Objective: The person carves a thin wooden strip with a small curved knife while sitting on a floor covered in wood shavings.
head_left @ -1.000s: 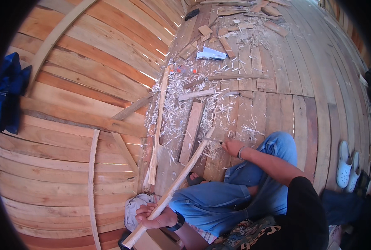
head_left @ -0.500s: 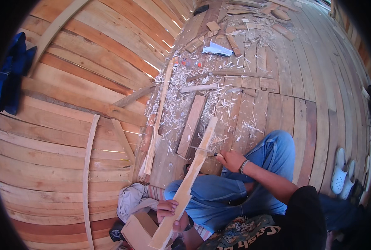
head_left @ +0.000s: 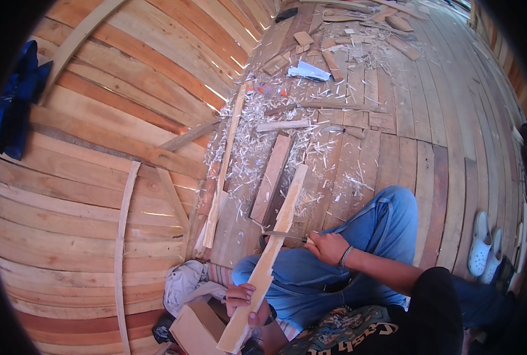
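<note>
A long pale wooden slat (head_left: 267, 260) with notched edges slants from my lap out over the floor. Near its lower end my left hand (head_left: 243, 302) is closed round it, thumb on one side and fingers on the other. My right hand (head_left: 327, 246) grips the handle of a knife (head_left: 284, 235), whose thin blade lies across the slat about midway along. Whether the edge is biting into the wood cannot be made out. Beyond the blade, the slat's far end reaches over a thick wooden block (head_left: 273, 177) on the floor or just beside it.
Wood shavings (head_left: 246, 127) cover the floor ahead, beside a long strip (head_left: 231, 145) near the plank wall (head_left: 97, 195). A curved sickle-like tool (head_left: 340, 128) lies beyond the block. A cardboard box (head_left: 195, 331) stands at my left, pale clogs (head_left: 481, 244) at the right.
My right hand has drawn the knife toward me along the slat. The slat has shifted very slightly; my left hand keeps its hold.
</note>
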Available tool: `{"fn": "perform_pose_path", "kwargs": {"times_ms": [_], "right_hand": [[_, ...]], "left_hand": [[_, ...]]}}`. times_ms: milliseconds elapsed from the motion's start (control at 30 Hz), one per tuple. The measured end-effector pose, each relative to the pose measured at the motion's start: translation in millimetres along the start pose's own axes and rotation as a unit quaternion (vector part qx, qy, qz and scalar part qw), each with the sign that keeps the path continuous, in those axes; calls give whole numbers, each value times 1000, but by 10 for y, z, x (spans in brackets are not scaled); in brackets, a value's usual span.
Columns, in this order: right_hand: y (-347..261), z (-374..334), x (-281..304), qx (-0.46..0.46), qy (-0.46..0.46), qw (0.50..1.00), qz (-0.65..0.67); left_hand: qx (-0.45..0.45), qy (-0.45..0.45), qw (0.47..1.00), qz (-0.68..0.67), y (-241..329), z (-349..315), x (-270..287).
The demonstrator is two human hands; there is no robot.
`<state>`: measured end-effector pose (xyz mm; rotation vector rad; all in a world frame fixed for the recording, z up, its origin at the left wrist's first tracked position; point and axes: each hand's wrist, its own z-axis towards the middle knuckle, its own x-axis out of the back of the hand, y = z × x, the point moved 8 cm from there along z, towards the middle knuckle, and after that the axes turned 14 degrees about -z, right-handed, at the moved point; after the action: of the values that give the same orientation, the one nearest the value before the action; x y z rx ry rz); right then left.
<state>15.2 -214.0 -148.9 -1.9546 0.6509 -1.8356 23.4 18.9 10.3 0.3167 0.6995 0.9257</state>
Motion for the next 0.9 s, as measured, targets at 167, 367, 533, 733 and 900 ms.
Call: {"fn": "perform_pose_path", "kwargs": {"times_ms": [167, 367, 533, 733, 900], "right_hand": [[125, 93, -33, -12, 9, 1000, -27], [169, 101, -10, -30, -3, 998, -58], [123, 3, -21, 39, 18, 998, -51], [100, -115, -125, -34, -45, 998, 5], [568, -95, -174, -123, -8, 988, 91]], "left_hand": [[2, 16, 1000, -5, -74, -78, 32], [9, 31, 999, 11, -26, -180, 92], [-2, 48, 999, 12, -18, -290, 108], [21, 50, 998, 35, -7, -405, 17], [43, 103, 993, 31, -43, -516, 55]]}}
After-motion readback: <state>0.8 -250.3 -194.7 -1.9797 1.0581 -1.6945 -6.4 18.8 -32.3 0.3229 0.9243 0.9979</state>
